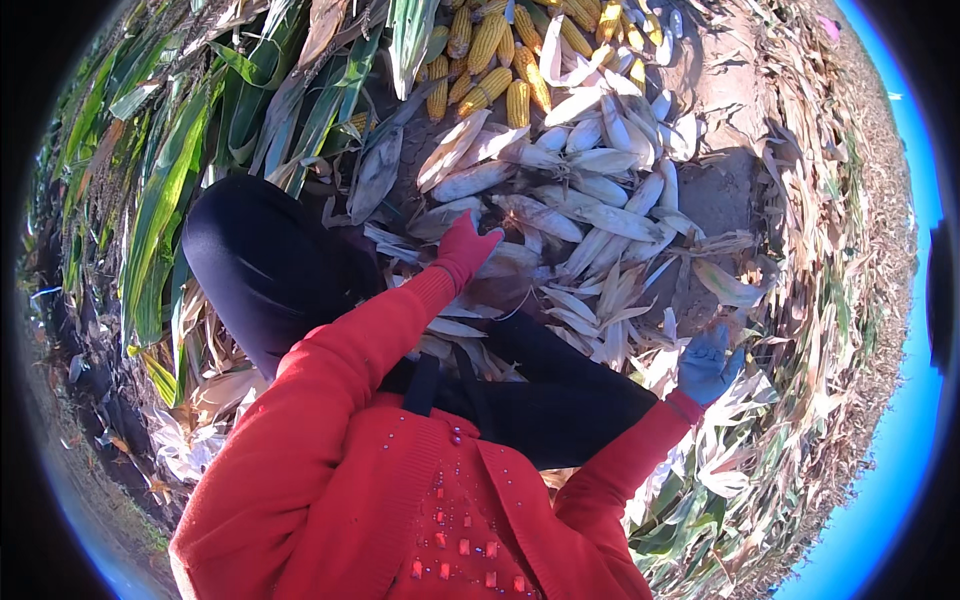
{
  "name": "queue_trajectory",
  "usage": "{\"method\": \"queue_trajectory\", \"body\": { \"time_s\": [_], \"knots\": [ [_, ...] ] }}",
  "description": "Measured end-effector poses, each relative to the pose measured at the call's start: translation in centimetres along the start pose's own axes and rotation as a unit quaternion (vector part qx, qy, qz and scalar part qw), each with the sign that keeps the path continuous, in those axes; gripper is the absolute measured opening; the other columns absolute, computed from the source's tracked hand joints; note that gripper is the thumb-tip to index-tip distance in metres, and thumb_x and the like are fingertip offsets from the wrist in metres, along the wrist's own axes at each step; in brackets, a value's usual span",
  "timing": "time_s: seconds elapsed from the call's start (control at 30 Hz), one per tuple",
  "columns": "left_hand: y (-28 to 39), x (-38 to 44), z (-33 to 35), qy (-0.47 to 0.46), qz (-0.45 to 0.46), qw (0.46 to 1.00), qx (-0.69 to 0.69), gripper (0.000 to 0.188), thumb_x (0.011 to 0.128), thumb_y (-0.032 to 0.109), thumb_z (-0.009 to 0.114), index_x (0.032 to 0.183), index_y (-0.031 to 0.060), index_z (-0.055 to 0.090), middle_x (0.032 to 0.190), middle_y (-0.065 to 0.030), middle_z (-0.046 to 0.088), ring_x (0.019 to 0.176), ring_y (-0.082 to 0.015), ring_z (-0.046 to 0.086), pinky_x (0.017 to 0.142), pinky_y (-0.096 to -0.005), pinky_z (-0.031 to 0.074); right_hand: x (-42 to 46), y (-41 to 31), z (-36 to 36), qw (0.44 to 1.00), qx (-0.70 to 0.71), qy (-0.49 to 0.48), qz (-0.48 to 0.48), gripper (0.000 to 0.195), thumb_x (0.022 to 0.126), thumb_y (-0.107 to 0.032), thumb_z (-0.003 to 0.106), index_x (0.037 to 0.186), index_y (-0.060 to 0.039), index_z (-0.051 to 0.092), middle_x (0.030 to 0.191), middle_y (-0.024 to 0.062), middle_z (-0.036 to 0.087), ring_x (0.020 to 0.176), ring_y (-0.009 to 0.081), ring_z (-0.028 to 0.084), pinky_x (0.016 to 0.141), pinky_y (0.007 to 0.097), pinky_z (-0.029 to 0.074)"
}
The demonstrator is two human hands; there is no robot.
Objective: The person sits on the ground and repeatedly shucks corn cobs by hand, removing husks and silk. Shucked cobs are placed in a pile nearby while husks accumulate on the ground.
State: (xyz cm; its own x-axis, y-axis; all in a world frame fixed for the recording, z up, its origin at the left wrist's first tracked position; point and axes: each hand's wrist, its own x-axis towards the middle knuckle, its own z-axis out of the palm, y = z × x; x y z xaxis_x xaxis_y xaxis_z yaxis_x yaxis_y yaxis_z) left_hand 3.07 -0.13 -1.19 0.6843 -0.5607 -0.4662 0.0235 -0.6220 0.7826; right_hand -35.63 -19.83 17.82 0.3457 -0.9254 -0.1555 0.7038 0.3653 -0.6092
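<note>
My left hand point(466, 249), in a red glove, reaches down to the near edge of a heap of corn ears in pale dry husks point(540, 215). Its fingertips are partly hidden, so whether it grips an ear cannot be told. Off to the right, my right hand point(707, 365) wears a glove with a grey-blue palm. That palm faces up, with the thumb apart from the fingers and nothing seen in it. Loose stripped husks point(724, 442) lie around and below it.
Beyond the husked ears lies a pile of bare yellow corn cobs point(487, 45). Green and drying corn stalks point(165, 210) crowd the left side. A bank of dry stalks and leaves point(817, 225) runs along the right. My bent legs point(270, 255) frame the near ground.
</note>
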Motion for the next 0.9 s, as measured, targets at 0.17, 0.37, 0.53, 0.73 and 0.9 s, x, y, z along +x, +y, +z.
{"method": "queue_trajectory", "body": {
  "time_s": [0.17,0.37,0.53,0.73,0.9],
  "knots": [
    [-4.0,6.0,-0.1,0.133,-0.005,0.983,0.129,0.079,0.074,0.051,0.067,0.133,0.0026,0.046,0.135,-0.0218,0.048,0.119,-0.0356,0.051,0.098,-0.0444,0.043,2.1,2.6,1.4,0.988,-0.147,0.033,0.039,0.048,0.096,-0.036,0.051,0.127,0.0009,0.053,0.123,0.0151,0.061,0.108,0.0244,0.062,0.094,0.0420,0.050],
    [-5.3,10.9,-2.4,0.236,0.107,0.937,0.233,0.071,0.074,0.044,0.069,0.131,0.0065,0.049,0.133,-0.0178,0.049,0.122,-0.0333,0.049,0.099,-0.0450,0.041,2.1,4.7,3.1,0.961,-0.275,0.013,0.033,0.049,0.098,-0.036,0.044,0.134,-0.0021,0.047,0.126,0.0138,0.058,0.114,0.0244,0.058,0.097,0.0385,0.046],
    [-5.4,11.9,-0.3,0.049,0.294,0.930,0.217,0.062,0.075,0.035,0.070,0.128,0.0083,0.052,0.131,-0.0146,0.052,0.119,-0.0344,0.049,0.101,-0.0434,0.039,1.7,6.9,4.6,0.929,-0.367,-0.005,0.046,0.060,0.095,-0.041,0.048,0.140,-0.0020,0.040,0.125,0.0140,0.058,0.107,0.0218,0.059,0.092,0.0353,0.048],
    [-5.7,13.8,1.6,0.071,0.113,0.921,0.365,0.080,0.071,0.043,0.071,0.137,0.0082,0.042,0.131,-0.0156,0.050,0.123,-0.0326,0.047,0.099,-0.0520,0.038,2.2,8.1,5.6,0.928,-0.356,0.076,0.082,0.046,0.097,-0.032,0.053,0.129,0.0000,0.048,0.103,0.0109,0.062,0.086,0.0184,0.063,0.079,0.0313,0.052],
    [-5.1,14.2,0.8,-0.029,0.028,0.903,0.428,0.097,0.058,0.048,0.078,0.137,0.0067,0.040,0.118,-0.0161,0.057,0.110,-0.0308,0.058,0.087,-0.0481,0.047,2.8,8.1,4.1,0.925,-0.367,0.020,0.092,0.048,0.097,-0.035,0.050,0.131,-0.0002,0.047,0.111,0.0150,0.063,0.092,0.0201,0.064,0.080,0.0316,0.054]
  ]
}}
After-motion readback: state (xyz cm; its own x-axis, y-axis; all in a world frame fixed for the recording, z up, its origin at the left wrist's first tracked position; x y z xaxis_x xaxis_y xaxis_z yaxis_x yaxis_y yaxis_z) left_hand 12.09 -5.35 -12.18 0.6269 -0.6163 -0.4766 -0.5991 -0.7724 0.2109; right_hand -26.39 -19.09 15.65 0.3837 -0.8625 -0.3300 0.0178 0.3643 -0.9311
